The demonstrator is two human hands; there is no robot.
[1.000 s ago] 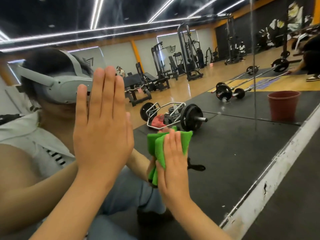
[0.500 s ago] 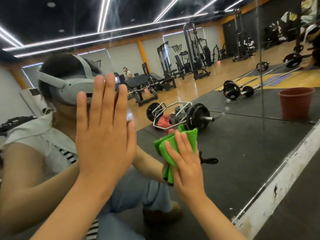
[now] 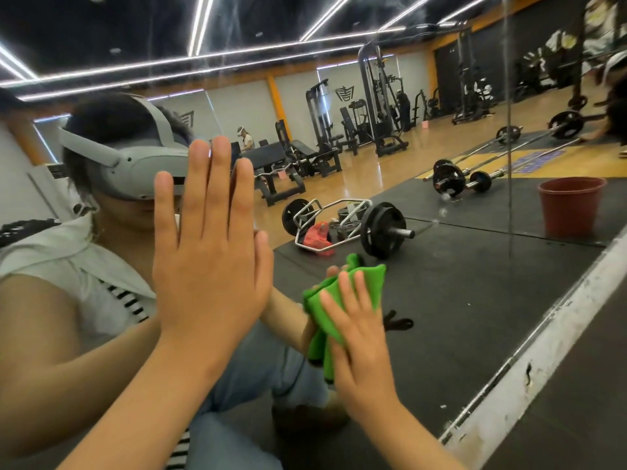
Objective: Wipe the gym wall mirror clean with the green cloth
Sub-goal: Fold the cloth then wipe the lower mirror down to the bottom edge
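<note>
Head: right hand [image 3: 359, 337] presses cloth [image 3: 370, 279] on mirror [image 3: 475, 300]

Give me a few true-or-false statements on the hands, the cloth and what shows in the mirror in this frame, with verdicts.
1. The left hand lies flat on the mirror, fingers straight. True.
2. The left hand holds the cloth. False: the right hand presses it to the glass.
3. The cloth is blue. False: it is green.
4. A red bucket shows in the mirror at the right. True.
5. A loaded bar shows in the mirror above the cloth. True.
</note>
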